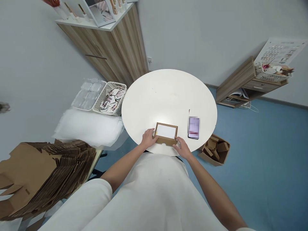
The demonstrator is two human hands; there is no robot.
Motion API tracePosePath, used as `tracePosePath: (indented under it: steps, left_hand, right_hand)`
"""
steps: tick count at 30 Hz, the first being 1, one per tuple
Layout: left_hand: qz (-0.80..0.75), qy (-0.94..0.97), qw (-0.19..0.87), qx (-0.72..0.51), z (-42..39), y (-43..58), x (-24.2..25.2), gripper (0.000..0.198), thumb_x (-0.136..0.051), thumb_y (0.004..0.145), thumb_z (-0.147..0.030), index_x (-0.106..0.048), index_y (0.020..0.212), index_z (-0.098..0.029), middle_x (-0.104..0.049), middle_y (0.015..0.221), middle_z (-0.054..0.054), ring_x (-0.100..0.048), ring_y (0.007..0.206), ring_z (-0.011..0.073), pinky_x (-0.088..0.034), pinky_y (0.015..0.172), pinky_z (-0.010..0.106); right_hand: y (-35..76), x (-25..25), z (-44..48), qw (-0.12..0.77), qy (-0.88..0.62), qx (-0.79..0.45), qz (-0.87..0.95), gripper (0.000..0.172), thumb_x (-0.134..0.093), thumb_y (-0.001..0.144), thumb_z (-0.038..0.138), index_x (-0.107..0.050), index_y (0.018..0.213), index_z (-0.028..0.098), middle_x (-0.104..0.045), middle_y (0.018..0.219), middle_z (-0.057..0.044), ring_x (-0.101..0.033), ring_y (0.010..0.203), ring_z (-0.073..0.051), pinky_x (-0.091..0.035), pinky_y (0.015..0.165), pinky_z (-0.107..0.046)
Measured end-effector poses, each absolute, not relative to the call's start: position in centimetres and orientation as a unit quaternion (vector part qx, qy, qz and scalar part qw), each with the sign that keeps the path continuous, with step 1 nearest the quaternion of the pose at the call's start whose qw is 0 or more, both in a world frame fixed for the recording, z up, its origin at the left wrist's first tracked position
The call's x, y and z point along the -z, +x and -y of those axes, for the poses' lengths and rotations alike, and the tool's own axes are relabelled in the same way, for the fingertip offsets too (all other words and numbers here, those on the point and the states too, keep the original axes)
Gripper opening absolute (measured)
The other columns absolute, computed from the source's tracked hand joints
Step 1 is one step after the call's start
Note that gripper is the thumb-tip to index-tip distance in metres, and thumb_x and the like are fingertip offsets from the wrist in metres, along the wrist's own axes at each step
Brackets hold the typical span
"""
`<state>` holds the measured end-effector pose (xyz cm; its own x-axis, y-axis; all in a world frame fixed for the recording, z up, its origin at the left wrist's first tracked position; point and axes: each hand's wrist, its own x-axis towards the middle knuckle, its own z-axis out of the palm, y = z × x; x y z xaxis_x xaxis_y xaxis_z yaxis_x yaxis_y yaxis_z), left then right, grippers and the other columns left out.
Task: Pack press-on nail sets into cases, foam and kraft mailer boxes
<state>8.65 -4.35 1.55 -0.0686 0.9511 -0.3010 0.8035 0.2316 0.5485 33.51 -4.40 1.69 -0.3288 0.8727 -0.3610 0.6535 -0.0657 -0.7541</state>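
A small brown cardboard box (166, 132) with a white sheet inside lies open near the front edge of the round white table (168, 96). My left hand (149, 138) grips the box's left side with curled fingers. On the box's near right corner rests my right hand (182, 147), fingers bent against it. A blurred purple-white phone (193, 127) lies flat on the table just right of the box.
A stack of flat cardboard blanks (45, 173) lies at the lower left. Behind it are a white mesh basket of cards (111, 98) and clear plastic trays (89, 93). A carton of cardboard scraps (215, 150) sits on the blue floor at right. Wooden cabinets stand against the walls.
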Motion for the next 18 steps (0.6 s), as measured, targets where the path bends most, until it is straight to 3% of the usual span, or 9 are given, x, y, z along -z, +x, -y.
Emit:
tracePosePath:
  steps: [5,11,18]
  left_hand:
    - [-0.672,0.653,0.335,-0.101,5.6,8.2,-1.7,0.070,-0.059,0.065,-0.026,-0.030,0.129,-0.026,-0.051,0.117,0.007,-0.042,0.114,0.0276,-0.030,0.093,0.042]
    - [-0.650,0.654,0.359,-0.146,5.6,7.5,-1.4,0.083,-0.062,0.060,-0.020,-0.023,0.134,-0.023,-0.049,0.120,0.008,-0.045,0.112,0.0277,-0.032,0.093,0.042]
    - [-0.603,0.663,0.377,-0.235,4.9,5.6,-3.2,0.072,-0.059,0.070,-0.035,-0.026,0.133,-0.024,-0.048,0.104,0.007,-0.050,0.094,0.0202,-0.041,0.081,0.033]
  right_hand:
    - [33.3,-1.6,5.2,0.107,-0.568,-0.458,0.675,0.057,-0.052,0.075,0.035,-0.036,0.128,0.023,-0.043,0.130,-0.007,-0.039,0.120,-0.021,-0.031,0.100,-0.039]
    - [32.1,-1.7,6.1,0.122,-0.578,-0.444,0.673,0.067,-0.058,0.069,0.032,-0.032,0.130,0.023,-0.041,0.129,-0.007,-0.039,0.119,-0.022,-0.031,0.100,-0.039]
    - [31.0,-4.1,4.9,0.187,-0.586,-0.430,0.661,0.059,-0.047,0.079,0.041,-0.029,0.133,0.027,-0.046,0.110,-0.007,-0.047,0.103,-0.020,-0.040,0.090,-0.038]
